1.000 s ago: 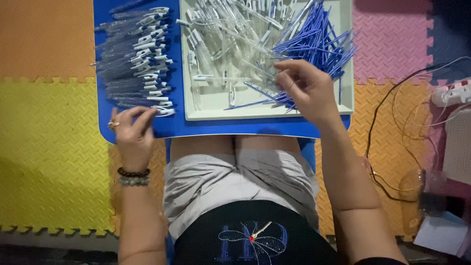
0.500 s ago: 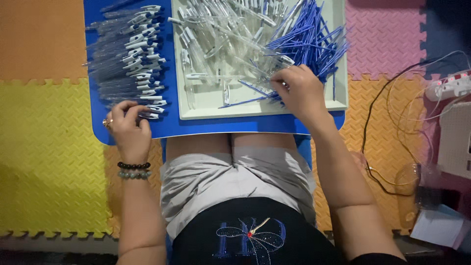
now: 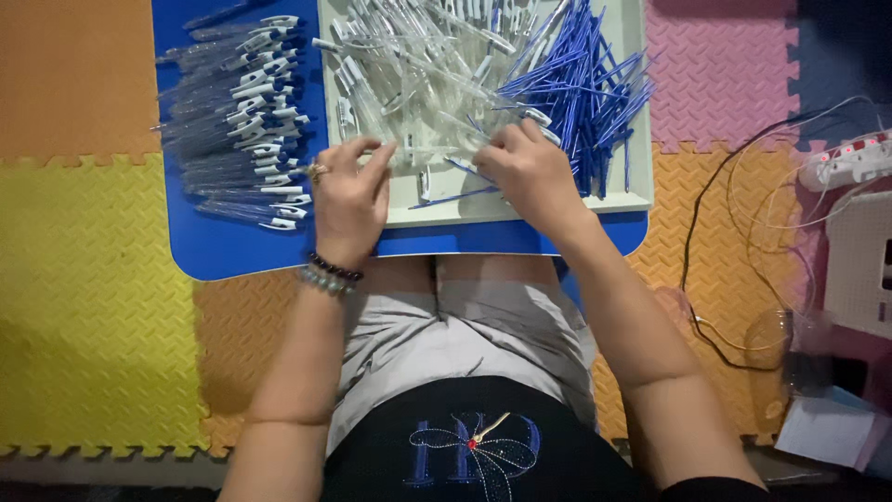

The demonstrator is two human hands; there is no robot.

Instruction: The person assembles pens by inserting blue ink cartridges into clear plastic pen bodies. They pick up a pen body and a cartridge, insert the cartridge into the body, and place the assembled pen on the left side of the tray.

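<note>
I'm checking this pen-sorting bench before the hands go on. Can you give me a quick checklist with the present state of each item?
1. Both hands over the tray: ok. The left hand and the right hand both rest at the near part of the white tray.
2. Clear barrels within reach: ok, heaped right under the fingers.
3. Blue refills kept apart: ok, mostly piled at the tray's right side.
4. Finished pens stacked apart: ok, in rows on the blue board, left of the tray.
5. What each hand grips: cannot tell.
</note>
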